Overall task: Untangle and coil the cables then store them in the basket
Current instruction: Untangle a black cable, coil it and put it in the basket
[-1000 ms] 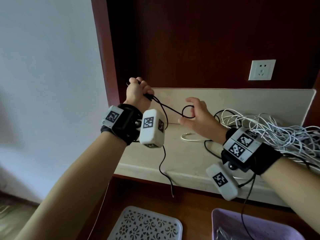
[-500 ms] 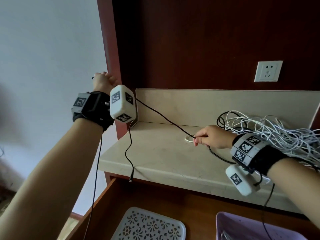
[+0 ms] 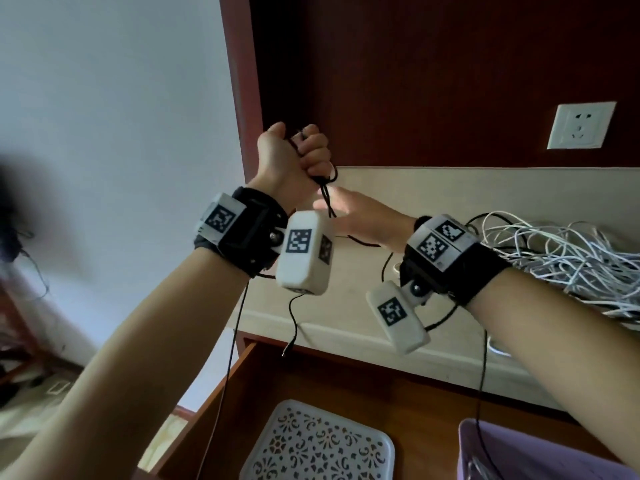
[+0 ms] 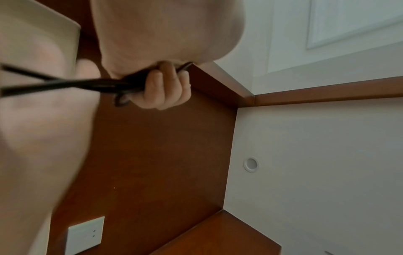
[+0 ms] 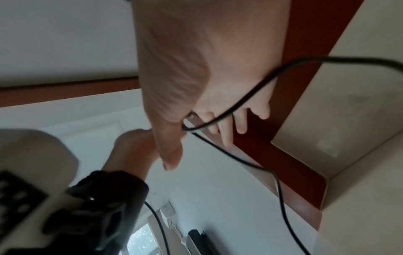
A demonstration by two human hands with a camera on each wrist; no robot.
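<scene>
The left hand is raised and its curled fingers grip loops of the black cable. The right hand, fingers straight, is just beside it with the cable across the palm. White cables lie tangled on the desk.

We have the left hand raised at about 11 o'clock, above the counter, with the cable in its fist. The right hand sits just below it, toward 12. A tangle of cables lies on the counter at 2 o'clock, with the wall socket behind and above it. At 6 o'clock lies the tray; the basket is at 5.
</scene>
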